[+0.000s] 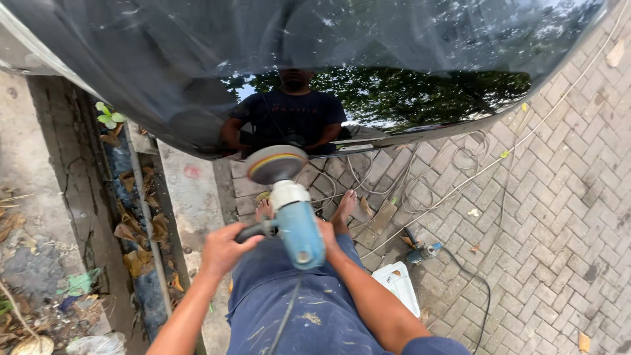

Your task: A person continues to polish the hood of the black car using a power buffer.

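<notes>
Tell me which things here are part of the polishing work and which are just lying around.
In use: blue polisher, held by the left hand on its side handle and the right hand at its body; polishing pad; black car panel.

Lying about: second power tool, white container, loose cables, dry leaves.

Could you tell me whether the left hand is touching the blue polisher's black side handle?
Touching: the head view shows the left hand wrapped around the black side handle.
</notes>
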